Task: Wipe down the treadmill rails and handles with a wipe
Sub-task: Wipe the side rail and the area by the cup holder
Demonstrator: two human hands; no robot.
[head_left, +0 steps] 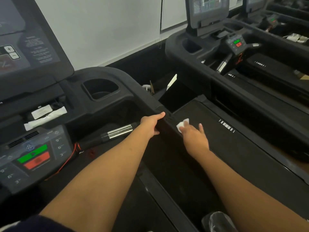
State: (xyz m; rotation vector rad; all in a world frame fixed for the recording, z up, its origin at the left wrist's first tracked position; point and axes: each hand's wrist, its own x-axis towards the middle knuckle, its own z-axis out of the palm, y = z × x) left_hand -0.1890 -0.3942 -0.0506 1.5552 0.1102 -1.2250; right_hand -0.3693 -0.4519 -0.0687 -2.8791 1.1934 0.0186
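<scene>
This is a gym, or a showroom of fitness machines. Several treadmills stand side by side in one row along a pale wall (103, 30). The near treadmill (107, 97), at the left of the frame, has a console (33, 154) with green and red buttons and a big screen (25, 39) at the upper left. The next treadmill (234, 52), at the upper right, has the same screen, buttons and chrome handles.

wall (100, 30): pale, ahead of your grip | blind cord (161, 22): hanging | neighbouring treadmills (234, 47): beyond-right | light: dim
</scene>
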